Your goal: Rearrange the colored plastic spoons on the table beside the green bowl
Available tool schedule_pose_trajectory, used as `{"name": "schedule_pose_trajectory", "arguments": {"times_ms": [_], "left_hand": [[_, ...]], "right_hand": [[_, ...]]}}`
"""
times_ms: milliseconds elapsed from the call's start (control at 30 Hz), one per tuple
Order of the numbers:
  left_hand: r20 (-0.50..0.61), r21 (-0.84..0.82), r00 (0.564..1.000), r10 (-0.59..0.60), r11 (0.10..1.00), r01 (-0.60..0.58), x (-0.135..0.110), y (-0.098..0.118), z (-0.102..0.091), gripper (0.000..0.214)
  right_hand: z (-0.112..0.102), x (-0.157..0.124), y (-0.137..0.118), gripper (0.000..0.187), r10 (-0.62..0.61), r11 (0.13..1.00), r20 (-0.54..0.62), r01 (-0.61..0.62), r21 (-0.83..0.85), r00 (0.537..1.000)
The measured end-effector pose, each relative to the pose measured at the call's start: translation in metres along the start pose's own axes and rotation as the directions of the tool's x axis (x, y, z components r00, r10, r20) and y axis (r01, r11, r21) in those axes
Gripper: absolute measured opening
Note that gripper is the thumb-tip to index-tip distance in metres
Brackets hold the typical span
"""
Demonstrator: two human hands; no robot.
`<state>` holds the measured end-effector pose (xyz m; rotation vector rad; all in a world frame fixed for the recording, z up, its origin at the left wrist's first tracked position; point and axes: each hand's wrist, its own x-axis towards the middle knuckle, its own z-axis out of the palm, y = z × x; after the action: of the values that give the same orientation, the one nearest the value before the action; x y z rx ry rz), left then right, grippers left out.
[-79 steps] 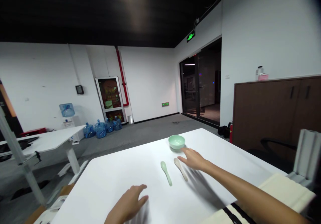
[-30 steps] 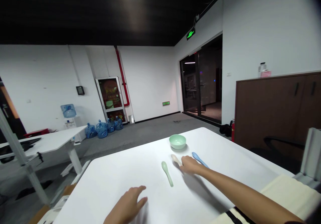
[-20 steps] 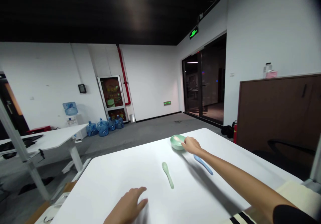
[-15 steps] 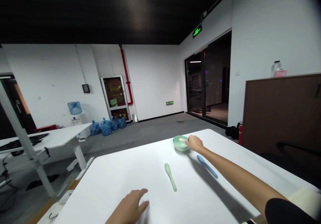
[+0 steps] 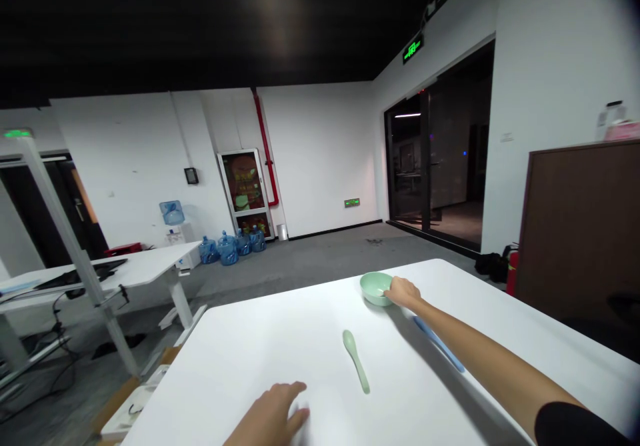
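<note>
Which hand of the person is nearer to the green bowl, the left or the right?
Right. The right hand is at the right edge of the green bowl; the left hand is apart from it, to its left and nearer the viewer.

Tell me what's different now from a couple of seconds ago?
The right hand picked the pale spoon up off the table and carried it forward to the bowl. Little of that spoon shows now, so I cannot tell whether it is still held. The view also turned left. The bowl, green spoon and blue spoon stayed put; the left hand stays holding nothing.
</note>
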<state>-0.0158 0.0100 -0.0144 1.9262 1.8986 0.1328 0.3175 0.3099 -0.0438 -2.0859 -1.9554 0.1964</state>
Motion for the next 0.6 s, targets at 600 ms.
{"name": "schedule_pose_trajectory", "arguments": {"times_ms": [600], "left_hand": [[0.009, 0.026, 1.000, 0.028, 0.999, -0.029, -0.004, 0.002, 0.000, 0.058]], "right_hand": [[-0.062, -0.094, 0.013, 0.062, -0.224, 0.965, -0.099, 0.235, 0.120, 0.970]]}}
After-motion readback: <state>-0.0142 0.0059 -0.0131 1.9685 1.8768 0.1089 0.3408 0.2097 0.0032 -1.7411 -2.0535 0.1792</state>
